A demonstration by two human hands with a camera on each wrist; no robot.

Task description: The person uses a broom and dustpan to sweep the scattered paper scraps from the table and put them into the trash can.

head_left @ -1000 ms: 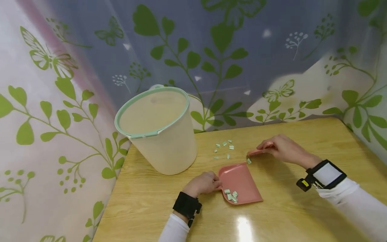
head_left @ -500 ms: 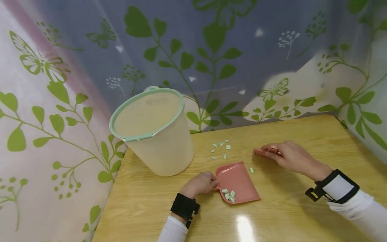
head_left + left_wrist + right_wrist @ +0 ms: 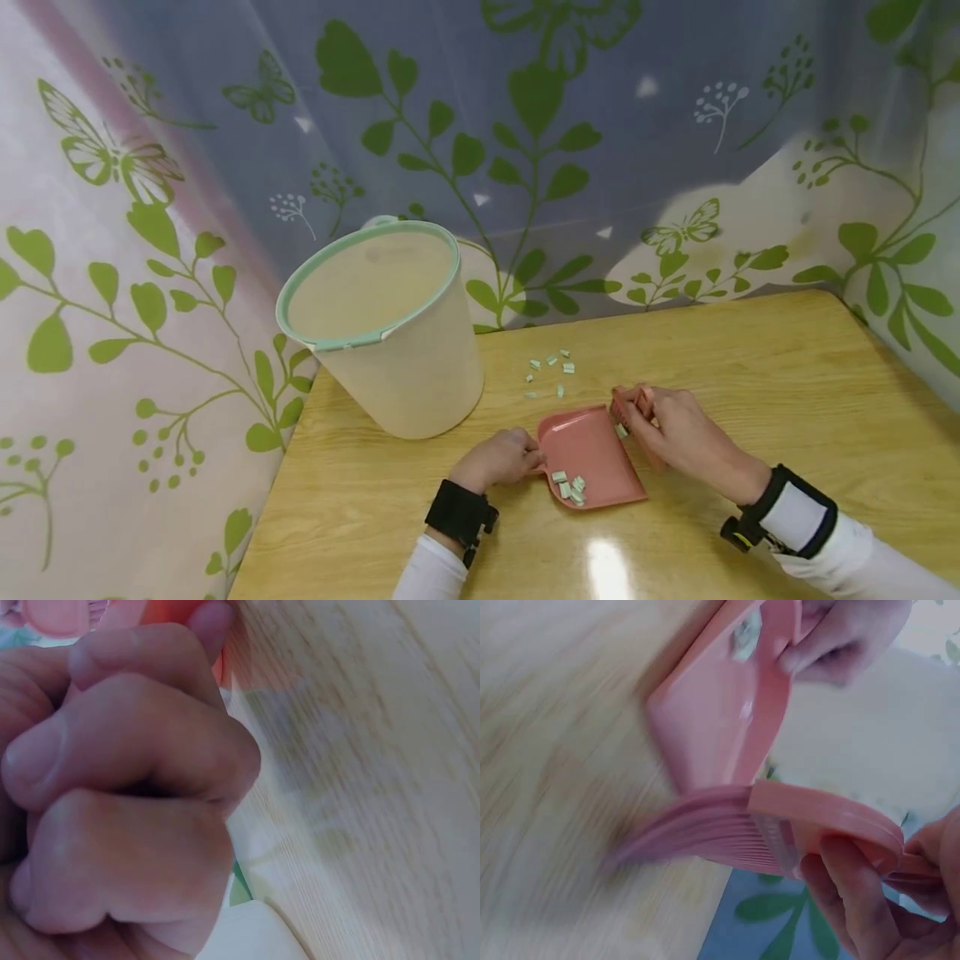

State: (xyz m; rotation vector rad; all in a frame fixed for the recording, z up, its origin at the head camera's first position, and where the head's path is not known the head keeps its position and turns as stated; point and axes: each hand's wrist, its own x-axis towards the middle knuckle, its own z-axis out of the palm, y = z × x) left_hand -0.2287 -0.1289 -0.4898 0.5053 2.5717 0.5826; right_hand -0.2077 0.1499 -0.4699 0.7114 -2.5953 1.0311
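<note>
A leaf-and-butterfly printed plastic curtain (image 3: 225,208) closes off the far and left sides of the scene, and in front of it lies a light wooden tabletop (image 3: 750,375). On the far left of that tabletop stands a cream plastic bucket with a mint-green rim (image 3: 390,333), upright and leaning a little in the picture. Near the middle, just right of the bucket, a flat pink plastic dustpan (image 3: 592,458) lies with its open mouth toward the far side and a few small pale green paper scraps (image 3: 570,487) gathered at its near end. The left hand (image 3: 498,457) curls tight around the dustpan's handle at its left edge; the left wrist view shows the fingers (image 3: 135,787) bunched in a fist, though the handle itself is mostly hidden there. The right hand (image 3: 675,429) grips a small pink plastic brush (image 3: 624,410) at the dustpan's far right corner, bristles down at the pan's lip, and one scrap seems to lie right under them, though blur makes that unsure. A loose cluster of more green scraps (image 3: 551,371) sits on the table just beyond the dustpan, apart from it.
</note>
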